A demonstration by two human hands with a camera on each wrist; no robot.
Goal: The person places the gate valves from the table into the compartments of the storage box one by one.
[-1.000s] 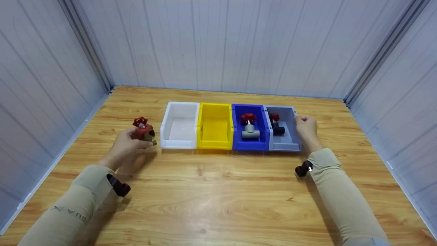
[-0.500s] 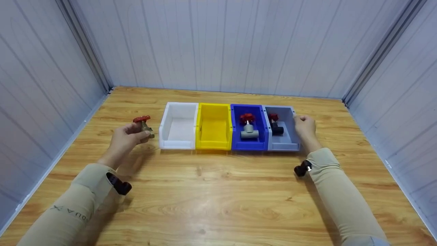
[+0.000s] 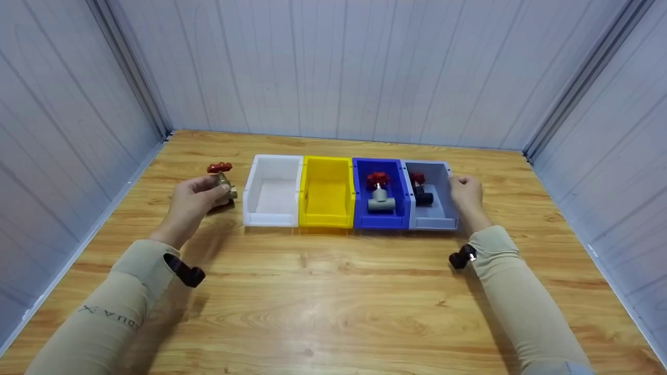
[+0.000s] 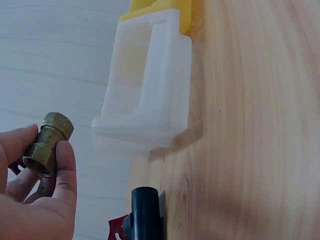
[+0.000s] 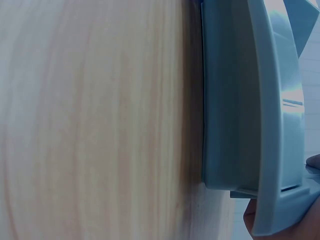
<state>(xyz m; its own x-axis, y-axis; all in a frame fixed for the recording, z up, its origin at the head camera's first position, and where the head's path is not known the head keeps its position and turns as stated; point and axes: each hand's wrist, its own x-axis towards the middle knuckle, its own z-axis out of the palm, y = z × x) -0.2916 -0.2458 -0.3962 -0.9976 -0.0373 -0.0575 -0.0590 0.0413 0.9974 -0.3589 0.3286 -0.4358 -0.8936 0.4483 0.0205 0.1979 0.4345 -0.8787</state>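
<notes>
In the head view my left hand (image 3: 193, 205) pinches a brass valve (image 3: 224, 182) with a red handwheel, raised left of the white bin (image 3: 271, 220). Its brass body (image 4: 48, 142) shows between thumb and fingers in the left wrist view. Below it on the table lies a dark pipe valve (image 4: 145, 215) with a red handle, mostly hidden from the head camera. My right hand (image 3: 467, 195) grips the right wall of the grey bin (image 3: 435, 224). In the right wrist view that bin's side (image 5: 232, 115) fills much of the frame, with fingers (image 5: 250, 217) around its edge.
A yellow bin (image 3: 326, 221) and a blue bin (image 3: 380, 222) stand between the white and grey ones, in one row. A grey tee-shaped valve (image 3: 381, 200) sits in the blue bin, a black valve (image 3: 423, 198) in the grey one. Panel walls (image 3: 333, 73) enclose the wooden table (image 3: 323, 291).
The brass valve has risen in my left hand and turned upright, handwheel on top, coming apart in view from the dark valve below. My right hand stays on the grey bin.
</notes>
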